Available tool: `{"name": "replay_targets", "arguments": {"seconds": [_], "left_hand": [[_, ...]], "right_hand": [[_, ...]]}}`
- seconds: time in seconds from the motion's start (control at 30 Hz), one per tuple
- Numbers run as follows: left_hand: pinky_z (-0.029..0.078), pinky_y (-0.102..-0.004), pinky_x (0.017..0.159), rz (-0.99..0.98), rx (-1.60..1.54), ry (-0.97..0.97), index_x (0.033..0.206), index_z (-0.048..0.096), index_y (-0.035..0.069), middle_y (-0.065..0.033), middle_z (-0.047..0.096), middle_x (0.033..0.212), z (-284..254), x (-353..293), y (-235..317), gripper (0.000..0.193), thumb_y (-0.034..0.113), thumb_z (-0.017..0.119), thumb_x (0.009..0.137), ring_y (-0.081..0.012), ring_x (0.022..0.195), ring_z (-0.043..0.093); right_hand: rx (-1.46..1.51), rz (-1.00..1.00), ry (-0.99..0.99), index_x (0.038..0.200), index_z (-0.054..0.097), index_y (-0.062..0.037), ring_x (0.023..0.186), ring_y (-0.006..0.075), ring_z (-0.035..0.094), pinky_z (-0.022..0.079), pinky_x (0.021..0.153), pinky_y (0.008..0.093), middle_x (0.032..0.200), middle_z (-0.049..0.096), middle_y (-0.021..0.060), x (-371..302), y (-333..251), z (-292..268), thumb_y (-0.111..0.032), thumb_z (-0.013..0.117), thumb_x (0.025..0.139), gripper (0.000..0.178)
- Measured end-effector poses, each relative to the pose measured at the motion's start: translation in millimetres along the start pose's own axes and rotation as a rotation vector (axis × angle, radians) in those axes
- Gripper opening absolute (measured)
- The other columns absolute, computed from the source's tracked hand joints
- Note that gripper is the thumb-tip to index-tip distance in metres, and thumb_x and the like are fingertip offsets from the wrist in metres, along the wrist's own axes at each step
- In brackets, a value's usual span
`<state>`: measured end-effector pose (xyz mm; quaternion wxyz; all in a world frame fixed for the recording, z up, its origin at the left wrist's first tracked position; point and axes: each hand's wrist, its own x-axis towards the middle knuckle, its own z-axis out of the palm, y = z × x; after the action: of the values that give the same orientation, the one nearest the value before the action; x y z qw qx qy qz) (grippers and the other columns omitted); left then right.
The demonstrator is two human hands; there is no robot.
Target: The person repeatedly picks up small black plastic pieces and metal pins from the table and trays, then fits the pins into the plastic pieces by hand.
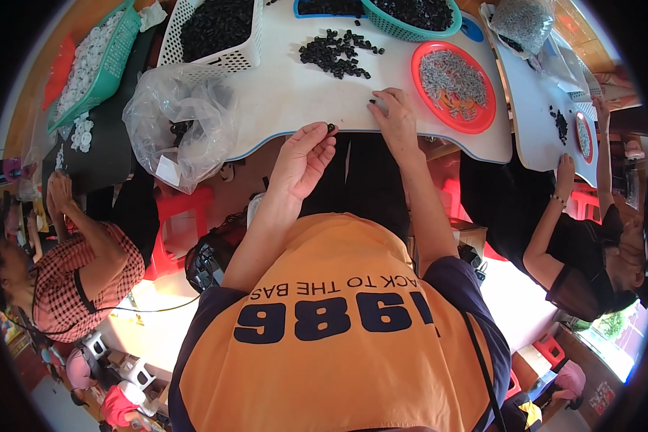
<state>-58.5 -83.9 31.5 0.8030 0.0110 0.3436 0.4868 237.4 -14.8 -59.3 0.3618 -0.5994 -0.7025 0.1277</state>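
- A small black piece [331,128] is pinched between the thumb and fingertips of the left hand [309,157], which is held at the table's near edge.
- The right hand [396,121] is placed over the white table [277,101], its fingers bent and drawn narrow; a second black piece [371,101] is seen at its fingertips, but whether it is gripped cannot be told.
- To the left, a clear plastic bag [145,115] is draped by the table edge, with dark pieces inside.
- To the right, grey bits are held in a red plate [468,130].
- Beyond the hands, loose black pieces [333,54] are heaped.
- Farther off, black pieces are contained in a white basket [227,63], and dark pieces in a teal bowl [392,27].
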Motion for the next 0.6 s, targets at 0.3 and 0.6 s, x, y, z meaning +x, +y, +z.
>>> {"name": "replay_targets", "arguments": {"seconds": [0.3, 0.6], "left_hand": [[0.075, -0.0297, 0.095, 0.013, -0.027, -0.021, 0.131, 0.081, 0.001, -0.0146, 0.089, 0.127, -14.1, 10.8, 5.4, 0.014, 0.008, 0.082, 0.118, -0.0175, 0.107, 0.087], [0.073, -0.0280, 0.095, 0.071, 0.031, -0.070, 0.135, 0.080, -0.002, -0.0121, 0.087, 0.127, -60.0, 22.7, 32.1, 0.018, 0.008, 0.078, 0.120, -0.0158, 0.104, 0.084]], "right_hand": [[0.126, 0.262, -0.054, 0.123, 0.092, -0.0086, 0.099, 0.0249, 0.079, 0.062, 0.093, 0.0413, 0.112, 0.085, 0.0066, -3.0, -20.5, 10.3, -0.012, 0.094, 0.101, 0.022], [0.903, 0.483, -0.223, 0.131, 0.091, 0.0008, 0.108, 0.0118, 0.081, 0.064, 0.102, 0.0276, 0.114, 0.087, 0.0035, -2.2, -156.5, 9.8, 0.000, 0.088, 0.111, 0.021]]}}
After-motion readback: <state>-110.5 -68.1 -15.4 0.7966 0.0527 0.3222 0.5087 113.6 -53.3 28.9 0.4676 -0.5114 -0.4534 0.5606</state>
